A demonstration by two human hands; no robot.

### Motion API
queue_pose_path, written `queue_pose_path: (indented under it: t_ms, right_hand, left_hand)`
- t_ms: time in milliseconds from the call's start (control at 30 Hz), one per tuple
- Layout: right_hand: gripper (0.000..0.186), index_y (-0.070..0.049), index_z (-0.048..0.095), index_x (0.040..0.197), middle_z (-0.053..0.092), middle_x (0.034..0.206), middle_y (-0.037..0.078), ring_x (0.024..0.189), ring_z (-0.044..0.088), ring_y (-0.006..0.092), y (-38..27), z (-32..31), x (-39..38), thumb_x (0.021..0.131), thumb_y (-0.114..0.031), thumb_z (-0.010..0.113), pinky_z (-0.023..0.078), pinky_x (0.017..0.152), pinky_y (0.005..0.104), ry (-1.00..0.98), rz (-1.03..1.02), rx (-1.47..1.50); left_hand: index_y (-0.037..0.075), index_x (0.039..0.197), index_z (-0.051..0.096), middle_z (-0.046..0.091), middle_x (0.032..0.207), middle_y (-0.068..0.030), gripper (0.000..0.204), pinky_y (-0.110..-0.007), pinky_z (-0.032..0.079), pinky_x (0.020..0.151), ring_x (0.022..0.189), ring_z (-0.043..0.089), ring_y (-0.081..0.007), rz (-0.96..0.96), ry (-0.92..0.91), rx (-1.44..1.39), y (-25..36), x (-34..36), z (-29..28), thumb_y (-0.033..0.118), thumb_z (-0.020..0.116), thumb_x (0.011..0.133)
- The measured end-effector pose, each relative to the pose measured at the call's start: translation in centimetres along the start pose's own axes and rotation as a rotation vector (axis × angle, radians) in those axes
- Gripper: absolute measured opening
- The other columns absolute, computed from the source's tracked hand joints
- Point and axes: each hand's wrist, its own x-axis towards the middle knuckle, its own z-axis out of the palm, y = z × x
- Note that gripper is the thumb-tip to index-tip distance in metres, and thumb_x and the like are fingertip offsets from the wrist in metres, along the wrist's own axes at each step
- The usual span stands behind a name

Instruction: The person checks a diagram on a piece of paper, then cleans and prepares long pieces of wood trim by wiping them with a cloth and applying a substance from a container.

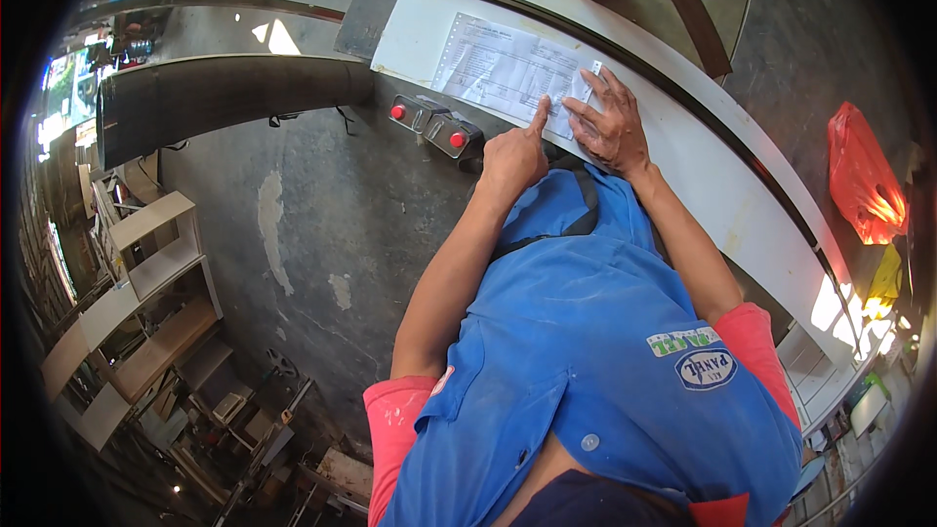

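Your left hand (514, 158) is curled into a loose fist with 1 finger out, its tip touching the printed paper sheet (508, 68) near its lower right corner. Your right hand (610, 122) lies flat and spread, pinning that same corner to the white table (703, 176). Neither grasps anything. Just left sit 2 red push-buttons (425, 122). You look far down the sheet, little left below your fingertip.
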Motion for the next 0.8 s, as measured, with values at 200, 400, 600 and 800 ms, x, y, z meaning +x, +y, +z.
queue_pose_path:
  t_ms: [200, 400, 600, 800]
  right_hand:
    - [0.034, -0.026, 0.073, 0.118, 0.05, 0.149, 0.008, 0.142, 0.037, 0.0339, 0.02, 0.0, -0.01, 0.084, -0.029, 0.073, 0.033, 0.115, 0.0481, -0.013, 0.001, 0.002]
    - [0.034, -0.026, 0.073, 0.119, 0.05, 0.148, 0.009, 0.142, 0.037, 0.034, 0.05, 0.01, -0.07, 0.085, -0.029, 0.073, 0.033, 0.114, 0.0485, -0.014, 0.005, 0.006]
    - [0.035, -0.025, 0.072, 0.119, 0.05, 0.148, 0.009, 0.142, 0.038, 0.0341, 0.16, 0.14, -0.11, 0.085, -0.029, 0.073, 0.034, 0.114, 0.0485, -0.002, -0.005, 0.002]
    - [0.033, -0.024, 0.073, 0.118, 0.051, 0.147, 0.009, 0.142, 0.038, 0.0344, 0.03, 0.08, -0.03, 0.084, -0.027, 0.073, 0.034, 0.114, 0.0477, 0.005, -0.005, 0.008]
  left_hand:
    - [0.015, 0.16, 0.02, 0.069, 0.081, -0.0276, 0.092, -0.052, 0.053, 0.071, 0.076, 0.069, -0.0439, 0.008, 0.007, -0.001, -0.11, -0.02, -0.03, 0.013, 0.06, 0.078]
    - [0.015, 0.161, 0.019, 0.069, 0.081, -0.0275, 0.092, -0.052, 0.053, 0.071, 0.076, 0.069, -0.0433, 0.011, -0.001, 0.0, -0.13, 0.09, 0.03, 0.013, 0.06, 0.078]
    - [0.015, 0.161, 0.018, 0.069, 0.082, -0.0277, 0.093, -0.051, 0.054, 0.072, 0.077, 0.069, -0.0436, 0.002, -0.012, 0.004, 0.06, -0.03, -0.22, 0.013, 0.06, 0.078]
    - [0.015, 0.161, 0.018, 0.069, 0.083, -0.028, 0.093, -0.052, 0.054, 0.073, 0.078, 0.069, -0.0439, -0.003, -0.013, 0.006, 0.06, -0.01, -0.13, 0.013, 0.06, 0.078]
